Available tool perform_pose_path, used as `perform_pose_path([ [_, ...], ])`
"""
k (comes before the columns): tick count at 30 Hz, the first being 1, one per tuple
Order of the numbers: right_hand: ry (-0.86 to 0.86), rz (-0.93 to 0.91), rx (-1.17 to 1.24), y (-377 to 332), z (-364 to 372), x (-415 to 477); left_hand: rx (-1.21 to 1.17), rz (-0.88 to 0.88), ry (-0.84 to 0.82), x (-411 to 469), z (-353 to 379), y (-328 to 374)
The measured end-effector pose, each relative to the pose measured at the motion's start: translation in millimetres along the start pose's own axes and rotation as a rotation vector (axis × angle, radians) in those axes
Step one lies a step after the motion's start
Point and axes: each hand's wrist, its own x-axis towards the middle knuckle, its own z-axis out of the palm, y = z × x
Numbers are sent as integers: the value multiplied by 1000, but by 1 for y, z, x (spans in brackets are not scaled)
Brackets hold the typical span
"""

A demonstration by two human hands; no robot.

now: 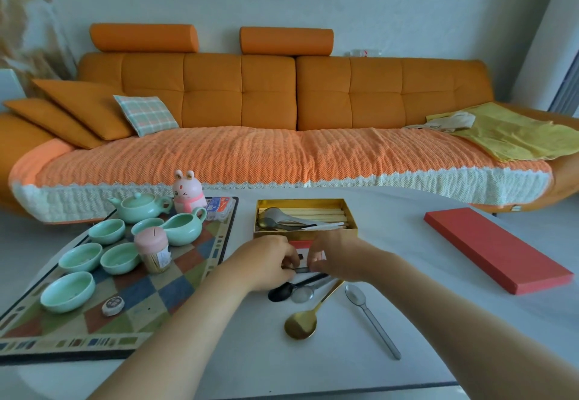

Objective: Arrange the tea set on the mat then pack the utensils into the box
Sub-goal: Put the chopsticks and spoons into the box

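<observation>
Head view: the scene was seen from above the counter [407,243], with the orange sofa [282,95] across the upper frame.
Tea set: the teapot [139,207], pitcher [185,227] and green cups [67,291] were already laid on the chequered mat [150,299] at lower left, so that step was judged done.
Step in hand: packing of the utensils.
Box: the gold box [351,216] at centre was partly filled with spoons and chopsticks.
Left hand [269,263]: curled closed on the handle ends of the bunch below the box.
Right hand [338,258]: fingers pinched on the same handles.
Loose utensils: a black spoon [279,293], a clear spoon [301,295], a gold spoon [300,324] and a silver spoon [369,315] were left on the counter.
Lid: the red lid [498,249] was lying well apart at right.
Next move: a lift of the gathered handles into the box was judged to be called for.
</observation>
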Motion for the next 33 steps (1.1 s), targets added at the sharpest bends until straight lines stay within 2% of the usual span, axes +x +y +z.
perform_pose_path([
  [4, -9, -3, 45, 0, -1, -5, -17, -23, 5, -1, -1, 0],
  [7, 64, -29, 55, 2, -3, -5, -157, -75, 48, -1, -5, -1],
  [11, 283, -34, 140, 8, -14, 7, -266, -60, 292, 6, -11, -5],
  [13, 381, -8, 132, 13, -20, 12, -201, -47, 396, 11, -13, -8],
  [16, 471, 104, 146, 27, -22, 21, -84, -44, 463, 17, -11, -12],
  [22, 507, 281, 199, 42, -18, 47, 20, -4, 421, 38, -2, -18],
  [30, 485, 306, 140, 40, -11, 68, 162, -12, 151, 59, 8, -28],
  [33, 416, 263, 173, 37, -13, 67, 165, -26, 131, 62, 9, -30],
])
